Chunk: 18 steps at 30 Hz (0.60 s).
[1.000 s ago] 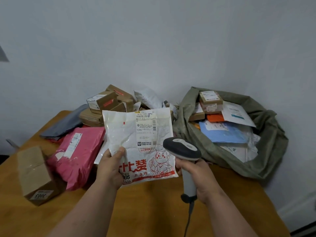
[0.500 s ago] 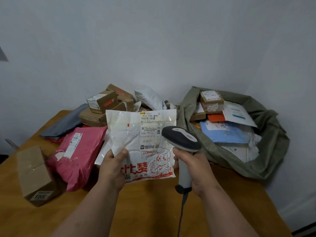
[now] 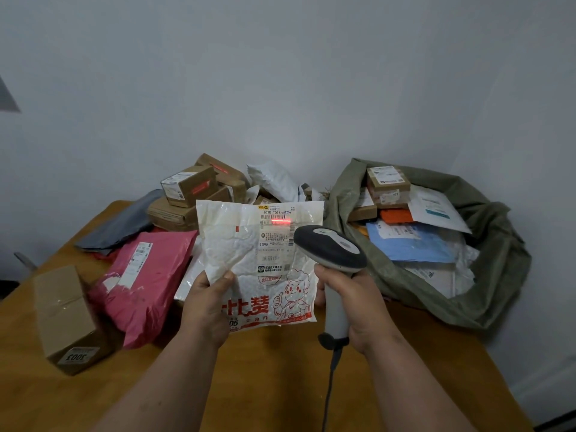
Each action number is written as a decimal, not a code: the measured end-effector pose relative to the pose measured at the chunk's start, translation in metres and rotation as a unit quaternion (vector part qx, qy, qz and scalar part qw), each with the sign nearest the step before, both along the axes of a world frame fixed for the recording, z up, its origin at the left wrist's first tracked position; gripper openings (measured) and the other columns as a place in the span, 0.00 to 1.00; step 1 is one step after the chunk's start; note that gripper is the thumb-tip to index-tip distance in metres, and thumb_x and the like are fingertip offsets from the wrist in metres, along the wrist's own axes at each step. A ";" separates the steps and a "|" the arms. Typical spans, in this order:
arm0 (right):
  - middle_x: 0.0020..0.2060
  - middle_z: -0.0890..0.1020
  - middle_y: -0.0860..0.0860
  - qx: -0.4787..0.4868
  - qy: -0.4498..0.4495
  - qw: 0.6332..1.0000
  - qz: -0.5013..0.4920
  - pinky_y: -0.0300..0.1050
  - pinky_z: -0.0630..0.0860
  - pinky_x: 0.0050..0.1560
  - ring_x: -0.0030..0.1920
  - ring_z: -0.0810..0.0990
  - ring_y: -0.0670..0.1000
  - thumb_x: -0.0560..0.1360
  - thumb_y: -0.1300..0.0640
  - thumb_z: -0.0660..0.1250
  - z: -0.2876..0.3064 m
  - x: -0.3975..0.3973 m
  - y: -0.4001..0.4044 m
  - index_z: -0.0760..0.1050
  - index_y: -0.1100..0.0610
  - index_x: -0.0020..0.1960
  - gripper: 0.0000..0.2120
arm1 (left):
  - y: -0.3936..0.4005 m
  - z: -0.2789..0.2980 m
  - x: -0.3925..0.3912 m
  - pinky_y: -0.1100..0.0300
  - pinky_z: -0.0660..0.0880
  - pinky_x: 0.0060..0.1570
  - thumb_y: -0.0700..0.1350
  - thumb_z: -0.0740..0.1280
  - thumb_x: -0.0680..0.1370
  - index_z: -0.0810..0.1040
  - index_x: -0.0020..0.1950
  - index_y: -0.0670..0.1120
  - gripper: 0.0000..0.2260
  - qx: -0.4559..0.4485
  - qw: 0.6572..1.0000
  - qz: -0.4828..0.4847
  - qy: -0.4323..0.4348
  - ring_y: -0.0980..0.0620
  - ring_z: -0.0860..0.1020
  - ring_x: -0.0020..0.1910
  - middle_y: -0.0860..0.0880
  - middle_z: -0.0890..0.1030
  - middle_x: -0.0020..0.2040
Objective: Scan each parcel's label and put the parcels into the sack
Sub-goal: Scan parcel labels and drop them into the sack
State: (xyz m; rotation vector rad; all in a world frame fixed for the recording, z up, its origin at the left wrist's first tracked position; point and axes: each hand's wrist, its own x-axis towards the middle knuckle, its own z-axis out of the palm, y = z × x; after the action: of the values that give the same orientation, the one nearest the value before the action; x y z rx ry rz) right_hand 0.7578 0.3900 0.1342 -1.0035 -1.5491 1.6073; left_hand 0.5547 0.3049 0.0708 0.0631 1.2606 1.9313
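My left hand (image 3: pixel 207 307) grips the lower left of a white plastic parcel (image 3: pixel 240 254) with red print, holding it upright over the wooden table (image 3: pixel 280 385). Its label (image 3: pixel 276 241) faces me, and a red scan line glows across the barcode near the top. My right hand (image 3: pixel 358 307) grips the handle of a grey corded barcode scanner (image 3: pixel 330 249), whose head points at the label. At the right lies the open green sack (image 3: pixel 486 285) with several parcels inside.
A pink mailer (image 3: pixel 146 282) and a brown box (image 3: pixel 64 316) lie at the left. Behind the held parcel sits a pile of cardboard boxes (image 3: pixel 190 194), a grey mailer (image 3: pixel 124 224) and a white mailer (image 3: pixel 274 180). A grey wall stands close behind.
The scanner has risen and moved closer to the label, and a red scan line now shows on the barcode. The parcel has been tilted slightly upward.
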 end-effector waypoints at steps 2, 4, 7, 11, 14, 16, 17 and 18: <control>0.33 0.82 0.49 0.003 0.003 1.000 0.000 0.49 0.77 0.39 0.33 0.81 0.49 0.64 0.43 0.75 0.001 0.000 0.001 0.80 0.54 0.46 0.18 | 0.000 0.001 0.001 0.31 0.78 0.44 0.39 0.67 0.80 0.80 0.60 0.51 0.12 -0.002 1.000 -0.002 -0.001 0.36 0.83 0.52 0.42 0.84 0.56; 0.33 0.82 0.50 0.003 0.004 1.000 0.002 0.50 0.77 0.40 0.33 0.81 0.50 0.64 0.43 0.75 0.001 0.001 0.002 0.80 0.54 0.44 0.17 | 0.000 0.001 0.002 0.34 0.80 0.41 0.39 0.67 0.80 0.81 0.59 0.51 0.11 -0.006 1.000 -0.005 -0.001 0.36 0.83 0.51 0.43 0.85 0.55; 0.31 0.81 0.53 0.012 0.002 1.000 0.006 0.50 0.76 0.41 0.32 0.81 0.49 0.68 0.44 0.75 0.002 0.003 0.004 0.81 0.51 0.40 0.11 | 0.001 0.001 0.003 0.38 0.80 0.39 0.39 0.67 0.80 0.80 0.59 0.50 0.10 -0.008 1.000 -0.005 0.005 0.37 0.83 0.49 0.42 0.85 0.54; 0.30 0.81 0.51 0.018 0.005 1.000 0.001 0.48 0.75 0.40 0.31 0.81 0.47 0.72 0.48 0.75 0.003 0.006 0.006 0.81 0.48 0.38 0.07 | 0.003 0.001 0.005 0.35 0.79 0.41 0.39 0.67 0.80 0.81 0.57 0.51 0.10 -0.011 1.000 -0.008 0.013 0.36 0.83 0.50 0.42 0.84 0.54; 0.31 0.82 0.49 0.017 0.012 1.000 -0.003 0.49 0.76 0.41 0.31 0.81 0.47 0.74 0.51 0.75 0.003 0.007 0.008 0.81 0.49 0.41 0.05 | 0.006 0.002 0.007 0.27 0.76 0.48 0.39 0.67 0.80 0.79 0.62 0.50 0.12 -0.014 1.000 -0.009 0.013 0.35 0.82 0.54 0.41 0.83 0.58; 0.30 0.81 0.48 0.018 0.016 1.000 0.000 0.49 0.76 0.40 0.31 0.81 0.47 0.74 0.52 0.75 0.002 0.008 0.010 0.81 0.50 0.43 0.04 | 0.007 0.002 0.009 0.27 0.76 0.48 0.39 0.67 0.80 0.79 0.61 0.49 0.12 -0.014 1.000 -0.008 0.013 0.35 0.82 0.53 0.41 0.83 0.57; 0.31 0.81 0.48 0.017 0.019 1.000 0.001 0.48 0.76 0.40 0.31 0.81 0.47 0.74 0.53 0.74 0.002 0.009 0.011 0.81 0.50 0.43 0.03 | 0.007 0.002 0.010 0.29 0.78 0.46 0.39 0.67 0.80 0.80 0.61 0.49 0.11 -0.014 1.000 -0.006 0.013 0.35 0.82 0.52 0.41 0.84 0.57; 0.31 0.81 0.48 0.015 0.022 1.000 0.001 0.48 0.77 0.39 0.31 0.81 0.47 0.74 0.53 0.75 0.002 0.010 0.013 0.81 0.50 0.43 0.03 | 0.008 0.001 0.011 0.32 0.79 0.44 0.39 0.67 0.80 0.80 0.60 0.50 0.11 -0.015 1.000 -0.005 0.014 0.36 0.82 0.52 0.41 0.84 0.56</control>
State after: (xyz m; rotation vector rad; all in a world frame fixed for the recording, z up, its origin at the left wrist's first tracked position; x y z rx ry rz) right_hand 0.7678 0.4027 0.1362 -0.9439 -1.5403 1.5917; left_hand 0.5652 0.3131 0.0721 0.0826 1.3048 1.9084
